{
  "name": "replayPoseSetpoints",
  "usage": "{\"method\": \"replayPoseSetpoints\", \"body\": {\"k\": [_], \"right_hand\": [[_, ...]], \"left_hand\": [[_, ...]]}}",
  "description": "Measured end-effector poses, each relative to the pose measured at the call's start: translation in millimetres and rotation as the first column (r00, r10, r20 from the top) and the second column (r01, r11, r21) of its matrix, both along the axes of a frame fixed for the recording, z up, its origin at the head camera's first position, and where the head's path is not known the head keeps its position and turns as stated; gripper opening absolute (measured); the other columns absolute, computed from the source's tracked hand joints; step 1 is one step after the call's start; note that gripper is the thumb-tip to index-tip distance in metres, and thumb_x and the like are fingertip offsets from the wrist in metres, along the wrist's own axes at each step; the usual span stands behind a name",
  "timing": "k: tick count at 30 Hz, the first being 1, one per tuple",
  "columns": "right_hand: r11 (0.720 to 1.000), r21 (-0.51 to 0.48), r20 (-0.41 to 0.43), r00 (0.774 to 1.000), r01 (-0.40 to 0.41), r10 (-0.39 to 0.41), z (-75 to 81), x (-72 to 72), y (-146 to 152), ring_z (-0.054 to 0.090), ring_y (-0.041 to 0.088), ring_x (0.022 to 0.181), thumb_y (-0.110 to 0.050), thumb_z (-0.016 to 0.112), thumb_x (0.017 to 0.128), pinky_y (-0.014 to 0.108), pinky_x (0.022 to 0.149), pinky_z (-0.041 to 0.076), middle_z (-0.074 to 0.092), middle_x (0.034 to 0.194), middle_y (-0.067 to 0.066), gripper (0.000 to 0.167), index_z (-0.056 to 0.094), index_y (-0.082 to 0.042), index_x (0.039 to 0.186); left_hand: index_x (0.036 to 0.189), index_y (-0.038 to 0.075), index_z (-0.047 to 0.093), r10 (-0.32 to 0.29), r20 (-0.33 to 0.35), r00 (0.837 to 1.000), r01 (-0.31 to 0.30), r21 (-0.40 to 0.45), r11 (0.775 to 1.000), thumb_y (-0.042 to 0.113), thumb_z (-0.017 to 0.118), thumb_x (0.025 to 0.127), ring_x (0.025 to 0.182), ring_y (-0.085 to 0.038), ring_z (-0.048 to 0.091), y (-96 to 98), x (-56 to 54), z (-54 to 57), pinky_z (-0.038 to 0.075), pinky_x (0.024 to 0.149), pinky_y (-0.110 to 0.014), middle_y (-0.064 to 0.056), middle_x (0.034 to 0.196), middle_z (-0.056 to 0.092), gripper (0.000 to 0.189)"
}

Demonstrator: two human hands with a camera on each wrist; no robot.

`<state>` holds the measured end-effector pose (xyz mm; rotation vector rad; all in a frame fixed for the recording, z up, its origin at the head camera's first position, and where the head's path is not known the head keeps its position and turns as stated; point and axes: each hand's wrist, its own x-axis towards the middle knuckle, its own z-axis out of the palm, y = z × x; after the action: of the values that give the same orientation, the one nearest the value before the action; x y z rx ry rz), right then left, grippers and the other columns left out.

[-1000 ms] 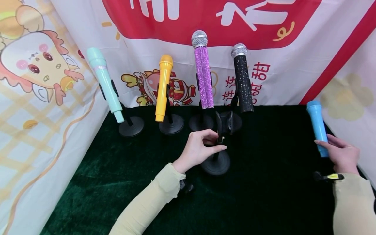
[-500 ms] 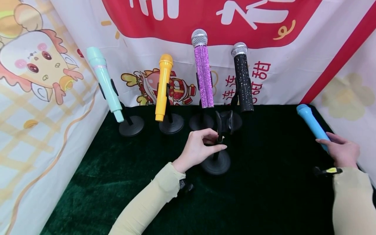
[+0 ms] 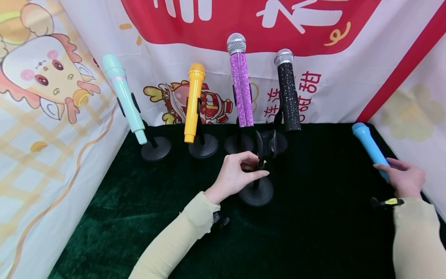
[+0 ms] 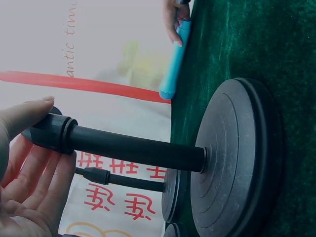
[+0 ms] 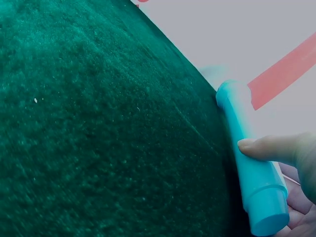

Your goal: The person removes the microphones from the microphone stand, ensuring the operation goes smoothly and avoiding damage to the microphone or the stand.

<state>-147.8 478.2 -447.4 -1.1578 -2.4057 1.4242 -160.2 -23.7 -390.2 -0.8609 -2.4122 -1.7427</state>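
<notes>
My left hand pinches the upper stem of a black microphone stand between thumb and fingers. In the left wrist view the stand's round base sits on the green cloth, its stem running to the hand. The stand's clip holds nothing. At the right edge, my right hand grips a blue microphone by its lower part. The right wrist view has the thumb across the blue body, the fingers partly hidden behind it, and the microphone's head pointing away.
Along the back, microphones in black stands form a row: mint green, yellow, purple glitter and speckled black. Printed fabric walls enclose the back and sides of the dark green cloth.
The blue microphone has tipped from near upright to a leftward slant in the right hand, then stayed so. The left hand and its stand have kept their place.
</notes>
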Motion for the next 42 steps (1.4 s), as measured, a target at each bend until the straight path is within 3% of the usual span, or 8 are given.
{"method": "replayPoseSetpoints", "body": {"k": [11,18,22,28,33,36,40,42], "right_hand": [[0.997,-0.064,-0.098,0.994,0.042,-0.048,-0.3,0.9,-2,0.051,0.0,0.093,-0.039,0.087,0.081,0.008,0.062,0.04,0.053,0.071,-0.038,0.071,0.059,-0.019,0.143],[0.996,-0.075,-0.15,0.987,0.046,-0.057,20.5,0.9,-13,0.051,-0.004,0.096,-0.05,0.087,0.076,0.006,0.08,0.045,0.062,0.121,-0.022,0.083,0.055,-0.024,0.148],[0.997,-0.078,-0.253,0.966,0.026,-0.045,39.3,-3.7,-30,0.054,-0.007,0.094,-0.053,0.089,0.068,0.002,0.076,0.044,0.064,0.123,-0.019,0.084,0.062,-0.026,0.142],[0.991,-0.096,-0.453,0.89,-0.096,0.042,75.1,-0.7,-70,0.063,-0.002,0.103,-0.034,0.092,0.075,0.003,0.081,0.046,0.068,0.123,-0.013,0.067,0.067,-0.023,0.136],[0.978,-0.05,-0.542,0.828,-0.204,0.145,101.7,5.0,-106,0.065,0.001,0.111,-0.026,0.089,0.08,0.005,0.083,0.048,0.069,0.128,-0.008,0.058,0.069,-0.021,0.135],[0.954,-0.07,-0.616,0.765,-0.291,0.188,115.8,7.8,-127,0.067,0.003,0.108,-0.017,0.089,0.081,0.007,0.081,0.05,0.07,0.126,-0.004,0.056,0.07,-0.015,0.133],[0.92,-0.009,-0.664,0.69,-0.392,0.287,130.5,11.6,-154,0.068,0.005,0.106,-0.007,0.087,0.082,0.01,0.081,0.051,0.071,0.123,0.0,0.053,0.07,-0.01,0.132],[0.905,0.065,-0.65,0.67,-0.42,0.358,135.9,13.8,-166,0.068,0.006,0.108,-0.006,0.085,0.083,0.011,0.084,0.051,0.071,0.125,0.001,0.052,0.069,-0.01,0.133]], "left_hand": [[0.099,0.016,0.074,-0.002,0.013,1.0,0.002,0.007,1.0,0.015,0.087,0.084,0.084,-0.006,0.07,0.5,-0.4,0.2,0.06,0.076,-0.025,0.007,0.096,0.073,0.02],[0.1,0.015,0.074,-0.01,0.019,1.0,0.01,0.008,1.0,0.019,0.086,0.086,0.085,-0.006,0.07,-0.4,-0.3,0.6,0.06,0.077,-0.025,0.006,0.097,0.073,0.019],[0.1,0.015,0.074,-0.01,0.019,1.0,0.01,0.01,1.0,0.018,0.086,0.086,0.085,-0.006,0.07,-0.7,0.0,1.1,0.06,0.077,-0.025,0.007,0.097,0.073,0.019],[0.099,0.016,0.074,-0.01,0.016,1.0,0.01,0.015,1.0,0.016,0.085,0.086,0.084,-0.006,0.07,-0.3,-0.2,0.6,0.06,0.076,-0.026,0.007,0.096,0.072,0.018],[0.099,0.016,0.074,-0.007,0.011,1.0,0.007,0.019,1.0,0.013,0.086,0.085,0.083,-0.006,0.07,0.3,-0.5,-0.8,0.06,0.076,-0.026,0.007,0.095,0.072,0.018],[0.099,0.016,0.074,-0.006,0.007,1.0,0.006,0.02,1.0,0.013,0.086,0.085,0.083,-0.006,0.07,0.2,-0.1,-0.4,0.06,0.076,-0.026,0.007,0.095,0.072,0.019],[0.099,0.016,0.074,-0.007,0.003,1.0,0.007,0.02,1.0,0.014,0.086,0.085,0.084,-0.006,0.07,-0.1,0.1,-0.1,0.06,0.076,-0.026,0.007,0.095,0.072,0.018],[0.099,0.016,0.074,-0.008,0.002,1.0,0.008,0.018,1.0,0.016,0.086,0.085,0.084,-0.006,0.07,-0.3,0.0,-0.2,0.06,0.076,-0.026,0.008,0.095,0.072,0.018]]}}
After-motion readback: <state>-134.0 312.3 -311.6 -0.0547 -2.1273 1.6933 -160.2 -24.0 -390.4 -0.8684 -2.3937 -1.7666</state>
